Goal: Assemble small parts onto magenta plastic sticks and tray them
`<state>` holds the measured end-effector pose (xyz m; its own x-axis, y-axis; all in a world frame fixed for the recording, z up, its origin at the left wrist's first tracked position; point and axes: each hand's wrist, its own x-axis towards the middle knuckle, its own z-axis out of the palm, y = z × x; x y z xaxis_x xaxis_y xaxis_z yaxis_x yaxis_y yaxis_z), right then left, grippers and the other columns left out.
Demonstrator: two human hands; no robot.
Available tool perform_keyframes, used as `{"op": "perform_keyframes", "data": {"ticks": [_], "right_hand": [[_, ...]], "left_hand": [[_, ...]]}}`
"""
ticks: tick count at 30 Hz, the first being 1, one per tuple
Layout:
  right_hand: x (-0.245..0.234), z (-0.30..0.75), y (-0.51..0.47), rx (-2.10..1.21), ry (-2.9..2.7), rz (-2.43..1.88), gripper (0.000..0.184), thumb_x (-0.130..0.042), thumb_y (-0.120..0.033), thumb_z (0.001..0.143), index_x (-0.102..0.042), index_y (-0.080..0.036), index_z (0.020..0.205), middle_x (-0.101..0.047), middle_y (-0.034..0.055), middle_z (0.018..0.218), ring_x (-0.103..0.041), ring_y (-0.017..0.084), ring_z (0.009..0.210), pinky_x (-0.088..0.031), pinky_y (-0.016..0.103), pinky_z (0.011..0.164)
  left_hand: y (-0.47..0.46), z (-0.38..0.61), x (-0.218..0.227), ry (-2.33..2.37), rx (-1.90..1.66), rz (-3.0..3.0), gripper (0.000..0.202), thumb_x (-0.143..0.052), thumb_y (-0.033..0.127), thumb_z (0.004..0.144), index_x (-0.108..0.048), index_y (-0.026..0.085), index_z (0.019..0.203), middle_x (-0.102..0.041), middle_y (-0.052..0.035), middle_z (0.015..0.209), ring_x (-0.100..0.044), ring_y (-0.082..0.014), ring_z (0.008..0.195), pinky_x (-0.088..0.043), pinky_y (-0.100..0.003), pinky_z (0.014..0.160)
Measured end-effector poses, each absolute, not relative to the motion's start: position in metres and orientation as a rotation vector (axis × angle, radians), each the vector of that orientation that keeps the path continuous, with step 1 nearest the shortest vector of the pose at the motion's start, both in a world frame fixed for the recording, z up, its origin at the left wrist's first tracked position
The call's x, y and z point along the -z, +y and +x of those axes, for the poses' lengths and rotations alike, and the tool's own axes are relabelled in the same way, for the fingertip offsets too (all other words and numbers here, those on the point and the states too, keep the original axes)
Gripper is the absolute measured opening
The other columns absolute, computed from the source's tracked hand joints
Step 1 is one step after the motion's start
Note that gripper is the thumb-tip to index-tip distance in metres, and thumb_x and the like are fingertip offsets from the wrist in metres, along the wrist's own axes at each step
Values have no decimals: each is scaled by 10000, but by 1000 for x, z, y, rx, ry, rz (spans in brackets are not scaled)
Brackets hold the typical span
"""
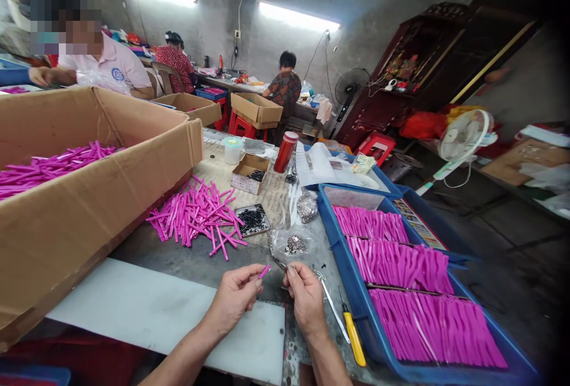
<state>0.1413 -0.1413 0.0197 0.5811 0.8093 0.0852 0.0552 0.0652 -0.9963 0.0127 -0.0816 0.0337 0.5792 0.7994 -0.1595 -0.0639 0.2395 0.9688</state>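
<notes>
My left hand [238, 292] is closed, thumb and fingers pinching a short magenta strip [264, 271] whose end pokes out toward the right. Just beside it, my right hand [303, 294] is closed around a thin dark metal tool [279, 263], its tip pointing up and left; most of it is hidden by the fingers. Both hands hover over the table's near edge. Beyond them lie a heap of magenta strips [191, 214], a small tray of black parts [252, 220] and a plastic bag of small metal parts [294, 244].
A large cardboard box [102, 196] with magenta strips stands left. At right, a blue crate [347, 291] holds rows of them. A yellow-handled screwdriver [353, 335] lies beside it. A white board [178, 309] covers the near edge. Farther back are a red flask [285, 152] and several people.
</notes>
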Motion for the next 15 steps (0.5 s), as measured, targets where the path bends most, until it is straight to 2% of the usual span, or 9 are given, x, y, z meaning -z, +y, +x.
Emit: {"op": "perform_keyframes", "data": {"ticks": [3, 8, 11, 15], "right_hand": [[-16, 135, -140, -710, -823, -1389, 212, -488, -360, 722, -517, -160, 661, -414, -42, 508, -340, 77, 437, -290, 194, 405], [-12, 126, -136, -715, -882, -1383, 185, -503, -343, 721, -522, -159, 729, -487, -16, 606, -446, 111, 558, -370, 221, 519], [-11, 123, -135, -683, -906, -1426, 185, -497, -346, 731, -513, -163, 706, -494, -15, 598, -457, 114, 552, -370, 223, 521], [-13, 119, -134, -630, -889, -1449, 248, -459, -368, 753, -469, -170, 604, -430, -35, 525, -404, 99, 501, -341, 212, 485]], "left_hand": [[-83, 13, -34, 767, -690, 1184, 368, -574, 310, 621, -634, 89, 909, -463, 37, 451, -288, -29, 335, -241, -156, 338], [-85, 14, -32, 713, -679, 1229, 348, -545, 285, 660, -632, 86, 932, -447, 31, 491, -299, -30, 359, -237, -157, 350], [-88, 14, -28, 676, -703, 1281, 340, -514, 269, 693, -619, 97, 967, -436, 29, 521, -291, -30, 371, -239, -156, 349], [-92, 15, -23, 693, -813, 1381, 309, -502, 266, 717, -627, 127, 963, -449, 9, 583, -331, -48, 409, -268, -157, 346]]}}
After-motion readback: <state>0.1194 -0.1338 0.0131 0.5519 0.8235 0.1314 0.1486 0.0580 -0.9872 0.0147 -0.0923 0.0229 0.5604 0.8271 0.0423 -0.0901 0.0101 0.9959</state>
